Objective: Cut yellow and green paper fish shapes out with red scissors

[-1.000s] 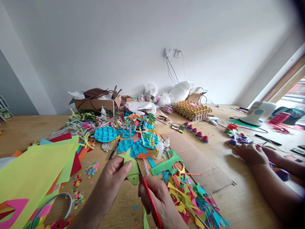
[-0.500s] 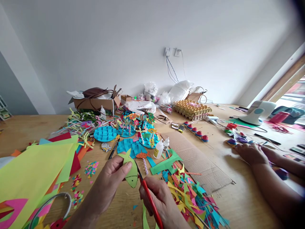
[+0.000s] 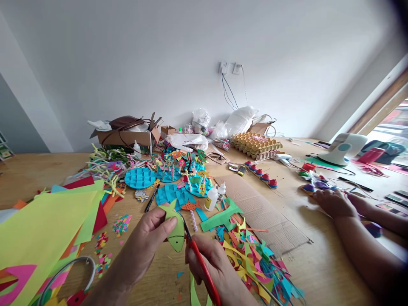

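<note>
Between the thumb and fingers of my left hand (image 3: 153, 231) is a light green paper fish (image 3: 176, 238), with a drawn eye and a curved head line. My right hand (image 3: 212, 263) grips a pair of red-handled scissors (image 3: 204, 267), whose dark blades lie along the fish's right edge. A green paper strip (image 3: 194, 291) shows below the right hand. Just beyond the fish sits an orange spotted paper fish (image 3: 190, 206) on a twisted lilac stem. A black marker (image 3: 151, 199) lies beyond my left hand.
Coloured paper sheets (image 3: 63, 216) spread at left, paper scraps (image 3: 255, 259) at right. Glue bottles (image 3: 211, 198) stand by blue disc bases (image 3: 140, 177). Cardboard (image 3: 258, 212) lies flat. Egg trays (image 3: 255, 144) are stacked behind. Another person's hands (image 3: 338, 204) work at far right.
Almost nothing differs. The scissors and my right hand have shifted very slightly against the fish's edge, and the whole view has moved a little.
</note>
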A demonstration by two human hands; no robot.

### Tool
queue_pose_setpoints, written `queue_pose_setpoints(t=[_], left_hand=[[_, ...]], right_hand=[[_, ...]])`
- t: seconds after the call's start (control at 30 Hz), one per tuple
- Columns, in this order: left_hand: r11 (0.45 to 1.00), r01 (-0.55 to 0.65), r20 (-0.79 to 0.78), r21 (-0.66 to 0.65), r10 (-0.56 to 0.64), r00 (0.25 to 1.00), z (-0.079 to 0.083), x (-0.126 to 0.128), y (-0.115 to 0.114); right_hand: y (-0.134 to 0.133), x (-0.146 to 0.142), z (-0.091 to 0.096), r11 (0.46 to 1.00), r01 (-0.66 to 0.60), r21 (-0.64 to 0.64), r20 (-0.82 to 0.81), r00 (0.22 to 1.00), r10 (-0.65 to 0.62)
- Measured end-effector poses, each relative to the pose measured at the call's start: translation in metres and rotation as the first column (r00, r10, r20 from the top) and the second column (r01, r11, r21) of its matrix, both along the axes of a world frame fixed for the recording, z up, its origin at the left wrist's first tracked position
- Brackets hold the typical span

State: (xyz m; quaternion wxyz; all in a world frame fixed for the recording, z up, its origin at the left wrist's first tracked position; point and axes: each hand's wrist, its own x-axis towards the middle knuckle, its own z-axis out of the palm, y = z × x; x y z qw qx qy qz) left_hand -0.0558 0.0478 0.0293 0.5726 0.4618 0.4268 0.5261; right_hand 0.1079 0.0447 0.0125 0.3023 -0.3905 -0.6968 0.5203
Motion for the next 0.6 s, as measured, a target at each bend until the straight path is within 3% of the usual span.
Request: queue_pose_setpoints(t=[0.6], left_hand=[[0.997, -0.082, -0.059, 0.000, 0.082, 0.995, 0.0021, 0.0060, -0.0003]], right_hand=[[0.0013, -0.0013, -0.0016, 0.999, 0.037, 0.021, -0.054, 0.998, -0.036]])
